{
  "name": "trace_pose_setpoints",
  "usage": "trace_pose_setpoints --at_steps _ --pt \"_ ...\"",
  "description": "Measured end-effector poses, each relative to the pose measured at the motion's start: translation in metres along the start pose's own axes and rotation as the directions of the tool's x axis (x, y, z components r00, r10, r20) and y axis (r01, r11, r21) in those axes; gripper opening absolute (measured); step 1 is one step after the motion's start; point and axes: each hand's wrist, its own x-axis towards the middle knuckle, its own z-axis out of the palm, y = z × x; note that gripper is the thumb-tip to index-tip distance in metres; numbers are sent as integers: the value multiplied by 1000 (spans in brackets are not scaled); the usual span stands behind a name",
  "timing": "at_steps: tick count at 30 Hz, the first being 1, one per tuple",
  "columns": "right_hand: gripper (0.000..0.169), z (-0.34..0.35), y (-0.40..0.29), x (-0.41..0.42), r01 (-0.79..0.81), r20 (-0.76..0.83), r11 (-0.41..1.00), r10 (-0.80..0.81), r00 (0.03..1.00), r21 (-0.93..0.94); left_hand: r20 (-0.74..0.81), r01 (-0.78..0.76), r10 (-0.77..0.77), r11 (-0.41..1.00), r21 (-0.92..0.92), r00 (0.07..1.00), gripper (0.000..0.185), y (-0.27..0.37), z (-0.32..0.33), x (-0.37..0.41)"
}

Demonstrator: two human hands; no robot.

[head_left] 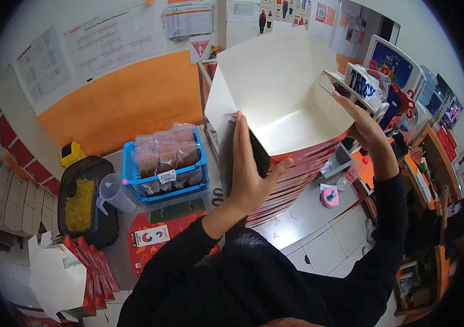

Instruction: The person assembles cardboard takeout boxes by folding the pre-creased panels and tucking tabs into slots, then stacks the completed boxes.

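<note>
A tall stack of nested paperboard boxes (285, 188) with red outsides and white insides rises in front of me. The top box (273, 81) gapes toward me, its flaps spread upward. My left hand (250, 175) lies along the near left side, fingers pointing up and the thumb against the red rim. On the opposite side, my right hand (361, 122) grips the top box's upper right edge; some of its fingers are hidden behind the card. Left of the stack, a flat red printed paperboard sheet (134, 229) lies on the metal table (119, 261).
A blue plastic basket (174, 194) holds several filled zip bags. Beside it are a clear measuring jug (116, 192) and a black tray (93, 163) with yellow food. More folded boxes (60, 278) stand lower left. A plastic bottle (352, 173) and pink tape dispenser (329, 198) sit right.
</note>
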Motion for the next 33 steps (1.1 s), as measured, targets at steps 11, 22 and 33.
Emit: trace_pose_setpoints --at_steps 11,22,33 --pt "55 -27 15 15 -23 -28 932 14 1000 -360 -24 -85 87 995 60 996 56 12 15 12" --pt "40 -15 -4 12 282 218 527 -181 959 -802 -30 -170 175 978 124 984 42 14 17 13" --pt "38 0 0 17 116 29 553 -163 986 -825 -60 -180 187 978 107 980 40 13 17 10"
